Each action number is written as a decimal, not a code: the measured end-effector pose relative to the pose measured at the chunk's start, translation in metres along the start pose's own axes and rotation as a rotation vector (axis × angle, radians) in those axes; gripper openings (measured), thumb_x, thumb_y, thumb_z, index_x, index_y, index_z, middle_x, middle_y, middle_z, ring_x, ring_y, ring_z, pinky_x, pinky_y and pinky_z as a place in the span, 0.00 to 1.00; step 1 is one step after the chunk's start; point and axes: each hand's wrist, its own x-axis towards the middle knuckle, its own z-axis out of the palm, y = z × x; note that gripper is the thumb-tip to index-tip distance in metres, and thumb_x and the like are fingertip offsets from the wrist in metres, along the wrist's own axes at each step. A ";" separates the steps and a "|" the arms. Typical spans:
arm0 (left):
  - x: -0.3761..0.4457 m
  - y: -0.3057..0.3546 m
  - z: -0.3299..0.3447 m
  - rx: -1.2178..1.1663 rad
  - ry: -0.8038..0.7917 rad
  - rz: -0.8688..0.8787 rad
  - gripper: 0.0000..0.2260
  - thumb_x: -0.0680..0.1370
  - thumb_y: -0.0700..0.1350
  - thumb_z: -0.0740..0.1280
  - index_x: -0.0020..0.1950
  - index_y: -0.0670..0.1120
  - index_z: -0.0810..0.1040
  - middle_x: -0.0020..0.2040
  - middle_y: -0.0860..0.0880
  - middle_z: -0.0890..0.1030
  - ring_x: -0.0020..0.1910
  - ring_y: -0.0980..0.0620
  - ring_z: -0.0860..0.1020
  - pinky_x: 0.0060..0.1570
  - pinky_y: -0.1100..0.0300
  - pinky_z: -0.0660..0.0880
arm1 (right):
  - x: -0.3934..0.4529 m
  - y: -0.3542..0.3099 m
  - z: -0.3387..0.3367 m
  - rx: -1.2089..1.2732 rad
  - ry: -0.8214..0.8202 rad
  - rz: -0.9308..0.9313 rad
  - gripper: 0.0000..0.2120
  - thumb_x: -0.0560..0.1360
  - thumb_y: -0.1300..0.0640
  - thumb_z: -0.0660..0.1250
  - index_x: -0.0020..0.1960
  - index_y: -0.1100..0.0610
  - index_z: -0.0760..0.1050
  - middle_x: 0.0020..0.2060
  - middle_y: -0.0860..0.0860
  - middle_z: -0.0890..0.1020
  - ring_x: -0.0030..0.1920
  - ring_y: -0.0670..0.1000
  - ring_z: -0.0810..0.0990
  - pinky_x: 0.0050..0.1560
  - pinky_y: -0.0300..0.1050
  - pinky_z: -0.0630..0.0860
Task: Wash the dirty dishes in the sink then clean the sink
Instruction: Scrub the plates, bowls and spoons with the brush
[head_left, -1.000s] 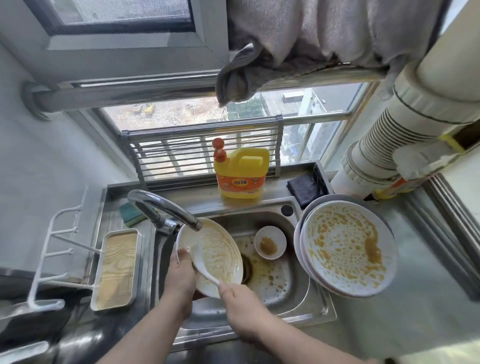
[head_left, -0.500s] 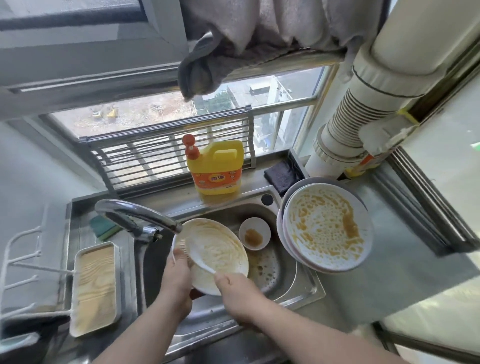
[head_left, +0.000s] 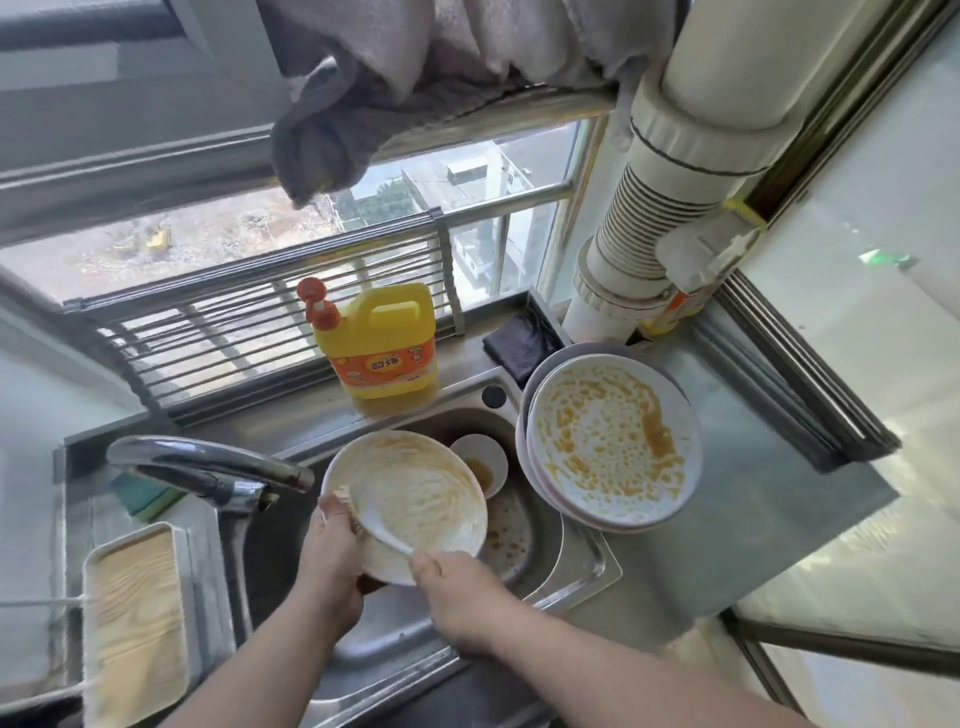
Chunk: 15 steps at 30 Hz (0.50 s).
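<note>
Over the steel sink (head_left: 582, 571), my left hand (head_left: 330, 556) grips the left rim of a white plate (head_left: 415, 493) smeared with orange-brown sauce. My right hand (head_left: 460, 592) holds the handle of a white dish brush (head_left: 371, 519), whose head lies on the plate's left part. A small white bowl (head_left: 480, 462) with sauce in it sits in the sink behind the plate. A stack of dirty white plates (head_left: 608, 447) leans on the sink's right edge. The tap spout (head_left: 208, 462) ends just left of the held plate.
A yellow detergent bottle (head_left: 387, 343) stands on the ledge behind the sink, a dark cloth (head_left: 517, 345) to its right. A green sponge (head_left: 148, 496) and a wood-patterned tray (head_left: 135, 623) lie at the left. A white duct (head_left: 660, 208) rises at the right.
The view has swung down and to the right. Both hands keep their hold, and the brush has shifted slightly on the plate.
</note>
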 end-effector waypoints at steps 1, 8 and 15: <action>0.002 0.005 -0.004 -0.008 0.017 0.007 0.17 0.85 0.66 0.51 0.66 0.62 0.73 0.56 0.49 0.83 0.52 0.39 0.84 0.35 0.40 0.83 | -0.009 0.007 0.005 -0.013 -0.026 -0.003 0.26 0.82 0.36 0.47 0.41 0.54 0.69 0.43 0.53 0.78 0.49 0.60 0.78 0.49 0.52 0.71; 0.006 0.005 -0.050 0.124 -0.070 0.050 0.20 0.77 0.71 0.58 0.57 0.62 0.80 0.52 0.51 0.88 0.46 0.48 0.88 0.33 0.50 0.83 | 0.002 0.055 -0.067 -0.280 0.076 0.218 0.25 0.84 0.35 0.47 0.39 0.49 0.68 0.46 0.51 0.81 0.49 0.58 0.80 0.48 0.53 0.74; -0.007 -0.019 -0.036 0.109 0.022 -0.006 0.17 0.86 0.64 0.53 0.56 0.59 0.79 0.57 0.46 0.84 0.54 0.41 0.84 0.44 0.45 0.83 | 0.001 0.004 0.023 -0.109 -0.051 0.006 0.22 0.85 0.42 0.46 0.42 0.54 0.67 0.45 0.55 0.77 0.50 0.59 0.77 0.50 0.52 0.72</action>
